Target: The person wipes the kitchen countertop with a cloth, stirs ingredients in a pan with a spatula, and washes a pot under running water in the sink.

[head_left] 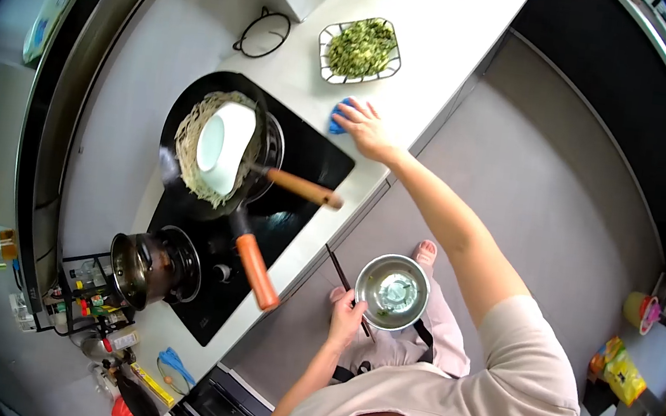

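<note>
Low in front of the body, my left hand (347, 318) is closed on the rim of a steel bowl (392, 292) and on dark chopsticks (337, 267). A little clear liquid seems to lie in the bowl. Farther up, my right hand (366, 129) rests on the counter with its fingers over a blue cloth (340, 116). Just beyond it stands a dish of chopped greens (362, 48). In the wok (167, 156) on the cooktop, a white bowl (225, 147) sits tilted on pale noodle-like food (189, 140), beside a wooden-handled utensil (302, 187).
The wok's orange handle (255, 272) points toward the counter's front edge. A steel pot (134, 271) stands on the other burner, next to a rack of bottles (88, 303). A black ring stand (264, 34) lies near the wall, and blue scissors (177, 368) lie at lower left.
</note>
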Available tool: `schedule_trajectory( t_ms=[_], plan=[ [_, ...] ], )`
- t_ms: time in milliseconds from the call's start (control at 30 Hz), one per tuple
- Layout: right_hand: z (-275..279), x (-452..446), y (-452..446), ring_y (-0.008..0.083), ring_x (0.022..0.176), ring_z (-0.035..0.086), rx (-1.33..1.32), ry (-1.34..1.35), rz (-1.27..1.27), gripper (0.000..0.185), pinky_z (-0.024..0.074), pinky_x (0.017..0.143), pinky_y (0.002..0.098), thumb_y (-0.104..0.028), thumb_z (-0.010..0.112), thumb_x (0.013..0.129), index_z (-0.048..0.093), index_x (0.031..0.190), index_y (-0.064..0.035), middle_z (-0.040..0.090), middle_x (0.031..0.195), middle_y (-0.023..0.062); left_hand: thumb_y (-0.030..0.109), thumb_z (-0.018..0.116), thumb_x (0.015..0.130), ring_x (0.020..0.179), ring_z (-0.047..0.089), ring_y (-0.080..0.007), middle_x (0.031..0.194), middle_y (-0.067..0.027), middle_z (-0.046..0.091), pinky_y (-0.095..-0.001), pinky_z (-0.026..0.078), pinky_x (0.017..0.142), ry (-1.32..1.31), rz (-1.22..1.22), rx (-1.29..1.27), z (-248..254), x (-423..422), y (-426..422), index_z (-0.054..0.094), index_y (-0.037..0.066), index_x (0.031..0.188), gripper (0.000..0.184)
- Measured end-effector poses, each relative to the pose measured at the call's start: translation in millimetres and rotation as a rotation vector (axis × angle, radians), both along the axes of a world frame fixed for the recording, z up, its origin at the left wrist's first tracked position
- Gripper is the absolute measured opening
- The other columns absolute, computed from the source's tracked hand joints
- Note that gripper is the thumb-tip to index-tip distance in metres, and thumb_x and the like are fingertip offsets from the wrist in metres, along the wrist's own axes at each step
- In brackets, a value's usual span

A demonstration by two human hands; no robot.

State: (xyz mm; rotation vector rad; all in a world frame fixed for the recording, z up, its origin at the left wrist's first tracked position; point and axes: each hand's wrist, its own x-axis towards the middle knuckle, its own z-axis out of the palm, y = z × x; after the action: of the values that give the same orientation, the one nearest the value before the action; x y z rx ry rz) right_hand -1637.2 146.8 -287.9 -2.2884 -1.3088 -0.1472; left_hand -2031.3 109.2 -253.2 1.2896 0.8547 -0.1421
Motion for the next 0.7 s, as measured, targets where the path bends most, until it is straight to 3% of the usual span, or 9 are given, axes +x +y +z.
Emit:
schedule_trajectory(
  t_ms=[167, 200, 433, 700],
  plan=[
    [2, 40, -1, 0.0238, 0.139, 0.024, 0.004, 0.048, 0.182, 0.046, 0.0169, 0.113, 0.0482, -0.008, 0.041, 0.088, 0.048, 0.132, -0.0175, 0.037, 0.143, 0.0035, 0.000, 0.050, 0.084, 0.065, 0.050, -0.0032, 0.079, 0.0032, 0.057, -0.0199, 0.042, 0.053, -0.029, 0.051, 0.025, 7, 86, -48, 0.060, 0.005, 0.096, 0.016],
    [-1, 42, -19, 0.0227, 0.138, 0.025, 0.016, 0.046, 0.171, 0.046, 0.0176, 0.113, 0.0478, -0.009, 0.042, 0.087, 0.050, 0.131, -0.0179, 0.039, 0.142, 0.0030, 0.001, 0.050, 0.084, 0.073, 0.051, -0.0035, 0.084, 0.0017, 0.059, -0.0200, 0.041, 0.063, 0.025, 0.045, -0.026, 12, 100, -51, 0.060, 0.001, 0.101, 0.020],
    [20, 130, -134, 0.0195, 0.139, 0.024, -0.134, -0.019, 0.067, 0.046, 0.0137, 0.113, 0.0506, -0.015, 0.043, 0.089, 0.046, 0.134, -0.0224, 0.037, 0.144, -0.0005, 0.000, 0.049, 0.083, 0.074, 0.051, -0.0042, 0.086, 0.0005, 0.060, -0.0209, 0.043, 0.065, -0.065, 0.056, -0.034, 19, 211, -75, 0.059, -0.001, 0.102, 0.022],
    [17, 299, -94, 0.0208, 0.139, 0.022, -0.052, -0.024, 0.115, 0.042, 0.0115, 0.113, 0.0515, -0.022, 0.045, 0.091, 0.047, 0.133, -0.0238, 0.038, 0.143, 0.0004, -0.002, 0.049, 0.083, 0.074, 0.051, -0.0040, 0.085, 0.0009, 0.059, -0.0208, 0.043, 0.064, -0.168, 0.073, 0.139, 18, 370, -80, 0.060, 0.000, 0.099, 0.020]
  ],
)
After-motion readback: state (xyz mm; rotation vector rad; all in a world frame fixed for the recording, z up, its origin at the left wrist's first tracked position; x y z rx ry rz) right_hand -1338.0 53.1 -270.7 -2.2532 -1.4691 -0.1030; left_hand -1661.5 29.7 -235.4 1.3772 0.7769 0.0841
